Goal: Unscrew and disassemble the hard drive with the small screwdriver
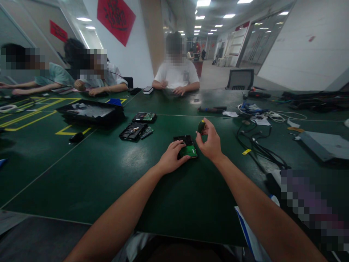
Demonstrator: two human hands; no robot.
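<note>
My left hand [172,157] lies on a hard drive [189,151] on the green table. Its thumb is along the near edge and its fingers reach over the black part, gripping the drive against the tabletop. The drive's green circuit board faces up. Just to the right and a little above the drive, my right hand [210,142] is closed in a pinch on a screwdriver [201,127]. The screwdriver's handle is dark with a yellow end; I cannot make out its shaft.
Left of the drive lie more opened drives [133,131] and a loose circuit board [147,132]. Behind them stands a black tray [89,111]. Black cables [255,145] and a grey metal case [324,145] lie to the right. Several people sit across the table.
</note>
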